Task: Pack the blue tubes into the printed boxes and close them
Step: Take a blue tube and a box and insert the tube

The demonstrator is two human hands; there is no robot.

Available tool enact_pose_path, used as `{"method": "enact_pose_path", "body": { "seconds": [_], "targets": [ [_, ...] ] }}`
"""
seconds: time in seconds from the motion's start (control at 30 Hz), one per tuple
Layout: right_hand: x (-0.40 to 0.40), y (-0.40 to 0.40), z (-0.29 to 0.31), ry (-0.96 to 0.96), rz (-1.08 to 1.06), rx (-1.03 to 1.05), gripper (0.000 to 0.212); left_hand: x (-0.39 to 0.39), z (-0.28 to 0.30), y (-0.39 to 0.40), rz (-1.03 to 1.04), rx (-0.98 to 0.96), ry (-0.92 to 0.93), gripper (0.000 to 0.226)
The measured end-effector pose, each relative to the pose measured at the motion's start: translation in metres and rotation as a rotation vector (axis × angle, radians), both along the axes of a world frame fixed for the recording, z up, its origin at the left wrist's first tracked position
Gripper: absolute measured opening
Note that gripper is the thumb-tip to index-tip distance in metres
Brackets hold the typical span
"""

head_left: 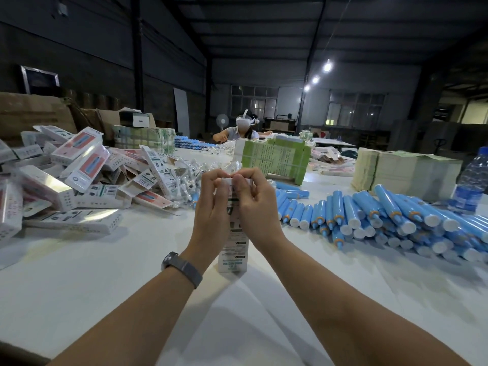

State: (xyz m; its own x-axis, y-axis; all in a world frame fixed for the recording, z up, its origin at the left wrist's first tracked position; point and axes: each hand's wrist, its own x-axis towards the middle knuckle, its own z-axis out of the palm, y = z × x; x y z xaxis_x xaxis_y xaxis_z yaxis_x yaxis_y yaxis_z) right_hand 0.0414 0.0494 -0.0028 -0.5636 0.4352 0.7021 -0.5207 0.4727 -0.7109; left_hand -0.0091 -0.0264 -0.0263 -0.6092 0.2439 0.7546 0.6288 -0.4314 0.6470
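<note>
Box in hand: a printed box [232,249] stood upright on the white table [105,273], its top end raised between both hands.
Left hand [211,204]: fingers curled round the box's upper left side, fingertips pinching at the top flap.
Right hand [253,199]: likewise gripping the upper right side, thumb and fingers meeting the left hand's at the flap.
Step, as I judged it: closing the top end; whether a tube was already inside I could not tell.
Doing it well: keep the base planted, fold the side tabs first, then tuck the flap squarely without crushing the card.
Supply: loose blue tubes [369,215] lay heaped to the right; packed boxes [79,165] were piled to the left.
</note>
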Motion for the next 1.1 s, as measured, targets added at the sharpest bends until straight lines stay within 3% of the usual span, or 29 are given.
{"method": "enact_pose_path", "body": {
  "seconds": [0.37,0.9,1.1],
  "targets": [
    [0.003,-0.002,0.0,0.056,-0.164,0.137,0.014,0.001,0.005,0.002,0.256,-0.043,0.096,0.015],
    [0.001,-0.002,-0.004,0.058,-0.167,0.126,0.007,0.002,-0.004,0.005,0.244,-0.012,0.106,0.008],
    [0.0,-0.003,0.0,0.045,-0.223,0.151,0.01,0.001,-0.009,0.005,0.236,-0.06,0.117,0.023]
  ]
}}
